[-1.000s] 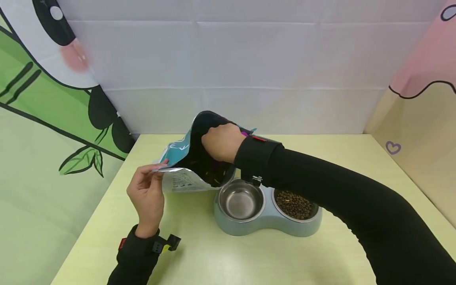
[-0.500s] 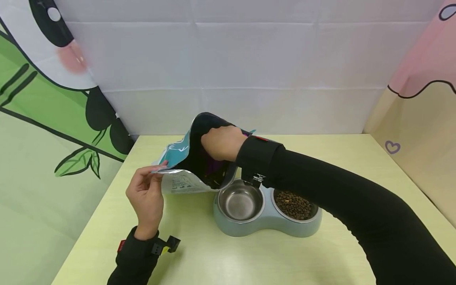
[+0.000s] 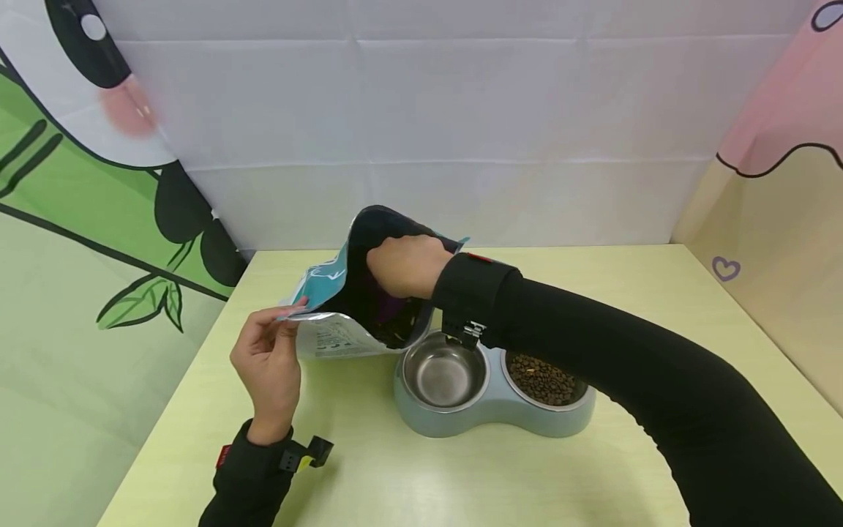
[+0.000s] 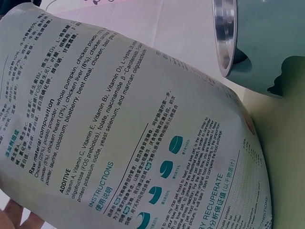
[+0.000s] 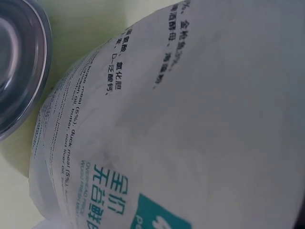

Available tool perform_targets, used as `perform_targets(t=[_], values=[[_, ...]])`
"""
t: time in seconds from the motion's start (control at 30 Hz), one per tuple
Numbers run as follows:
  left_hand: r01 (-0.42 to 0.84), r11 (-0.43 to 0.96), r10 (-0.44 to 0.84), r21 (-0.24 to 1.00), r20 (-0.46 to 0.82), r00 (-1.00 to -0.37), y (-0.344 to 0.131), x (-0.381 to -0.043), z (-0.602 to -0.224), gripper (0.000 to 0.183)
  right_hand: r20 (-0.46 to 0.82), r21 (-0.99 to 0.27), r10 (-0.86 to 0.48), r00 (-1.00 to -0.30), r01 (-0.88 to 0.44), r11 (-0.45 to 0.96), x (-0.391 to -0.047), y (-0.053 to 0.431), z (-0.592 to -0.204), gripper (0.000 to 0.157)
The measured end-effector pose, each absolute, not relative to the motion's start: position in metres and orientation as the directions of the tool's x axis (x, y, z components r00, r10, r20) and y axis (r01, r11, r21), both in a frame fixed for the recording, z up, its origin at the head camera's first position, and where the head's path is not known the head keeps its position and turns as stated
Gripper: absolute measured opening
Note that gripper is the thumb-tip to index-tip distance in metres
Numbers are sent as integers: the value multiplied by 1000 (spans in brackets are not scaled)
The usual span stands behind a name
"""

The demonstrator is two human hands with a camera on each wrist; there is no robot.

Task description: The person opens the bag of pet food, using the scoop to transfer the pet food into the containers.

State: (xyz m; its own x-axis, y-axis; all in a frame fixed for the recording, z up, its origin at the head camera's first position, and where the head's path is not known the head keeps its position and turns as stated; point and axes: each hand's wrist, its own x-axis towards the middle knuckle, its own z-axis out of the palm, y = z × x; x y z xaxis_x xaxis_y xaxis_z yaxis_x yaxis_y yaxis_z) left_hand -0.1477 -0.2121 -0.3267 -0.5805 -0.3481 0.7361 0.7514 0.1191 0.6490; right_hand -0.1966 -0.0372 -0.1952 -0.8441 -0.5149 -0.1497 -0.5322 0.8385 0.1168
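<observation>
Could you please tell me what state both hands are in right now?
Left hand: closed, pinching the edge of the bag.
Right hand: in the bag's mouth, fingers hidden; its grip cannot be told.

Soft glare whitens the table (image 3: 421, 487); the wrist views look dimmer.

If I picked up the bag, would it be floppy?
Probably floppy: the bag bends where the left hand pinches its rim. It might be slippery too, as its outside looks smooth and shiny. The bits inside could spill if it tips, because its mouth is wide open.
</observation>
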Motion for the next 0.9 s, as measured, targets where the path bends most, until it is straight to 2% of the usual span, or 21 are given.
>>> perform_targets(t=[0.17,0.53,0.9], values=[[755,114,-348,646,738,-579,-212,-147,-326,9,-179,68,-501,-847,-519,852,-198,-37,-195,15],[744,112,-354,658,727,-589,-215,-145,-325,10,-217,-137,-512,-831,-493,859,-198,-37,-199,23],[744,93,-359,662,719,-595,-214,-146,-325,10,-258,-231,-528,-809,-479,847,-201,-34,-201,22]])
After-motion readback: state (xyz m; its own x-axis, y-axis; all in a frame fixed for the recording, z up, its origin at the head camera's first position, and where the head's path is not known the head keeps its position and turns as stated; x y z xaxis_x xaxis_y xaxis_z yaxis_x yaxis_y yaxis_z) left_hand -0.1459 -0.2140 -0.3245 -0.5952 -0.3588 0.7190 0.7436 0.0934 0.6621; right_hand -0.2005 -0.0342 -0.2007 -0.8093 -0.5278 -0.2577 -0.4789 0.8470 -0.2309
